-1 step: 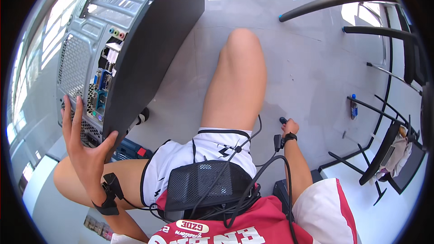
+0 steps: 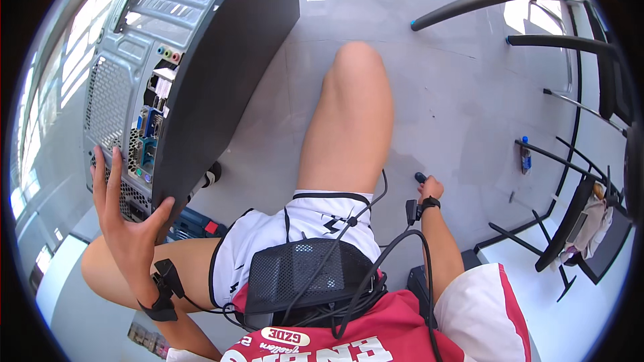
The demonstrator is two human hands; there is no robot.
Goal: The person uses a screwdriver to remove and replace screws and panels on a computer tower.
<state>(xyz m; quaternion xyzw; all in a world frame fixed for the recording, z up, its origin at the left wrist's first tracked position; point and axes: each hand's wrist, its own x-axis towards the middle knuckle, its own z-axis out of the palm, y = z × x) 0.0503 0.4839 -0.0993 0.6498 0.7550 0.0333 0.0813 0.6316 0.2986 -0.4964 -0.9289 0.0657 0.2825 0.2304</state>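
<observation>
A dark grey computer tower (image 2: 221,60) stands at the left, its metal rear panel (image 2: 111,97) and coloured ports facing the left side. Against its near end rests my left hand (image 2: 131,228). The stretched, spread fingers touch the perforated rear panel, while the thumb lies at the edge of the dark side panel. On the right, my right hand (image 2: 429,189) is low over the floor, closed round a small dark object (image 2: 420,177). Only the rounded end of that object shows, so its kind is not clear.
My bare knee (image 2: 355,60) rises between the tower and my right hand. Beside my left thigh lies a blue toolbox-like case (image 2: 191,223) with a red patch. Black chairs (image 2: 496,3) and a small bottle (image 2: 526,155) are at the right. Black cables (image 2: 429,275) hang across my lap.
The view has shifted very slightly, with the tower and chairs a little further left in it. Both hands keep their place and pose.
</observation>
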